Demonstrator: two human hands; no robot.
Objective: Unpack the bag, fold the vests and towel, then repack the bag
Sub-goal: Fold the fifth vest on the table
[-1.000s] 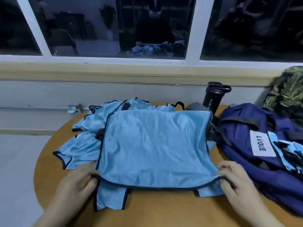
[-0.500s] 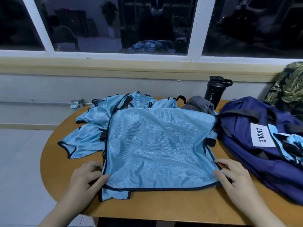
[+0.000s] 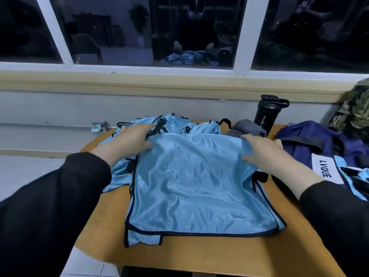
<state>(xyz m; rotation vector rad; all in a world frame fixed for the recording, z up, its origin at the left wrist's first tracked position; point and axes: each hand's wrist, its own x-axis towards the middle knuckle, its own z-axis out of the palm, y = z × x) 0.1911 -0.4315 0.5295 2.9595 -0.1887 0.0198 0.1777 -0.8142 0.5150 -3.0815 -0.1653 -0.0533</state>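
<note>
Dark window panes run behind a round wooden desk (image 3: 95, 226) where the person works. On the left, a heap of unfolded blue vests (image 3: 119, 172) lies partly under the left hand (image 3: 127, 142), whose fingers are nearly straight and rest on the far left corner of the top vest (image 3: 195, 186). This vest lies flat in the middle, with its near hem toward the person. The right hand (image 3: 265, 152) is on the far right corner; whether it pinches the edge I cannot tell. I judge that the next fold pulls this far edge toward the near hem, with both hands equally close. Behind are a grey towel (image 3: 247, 127) and a black bottle (image 3: 266, 112) with the word "BOTTLE". The navy bag (image 3: 311, 144) at right reads "LVQUE".
</note>
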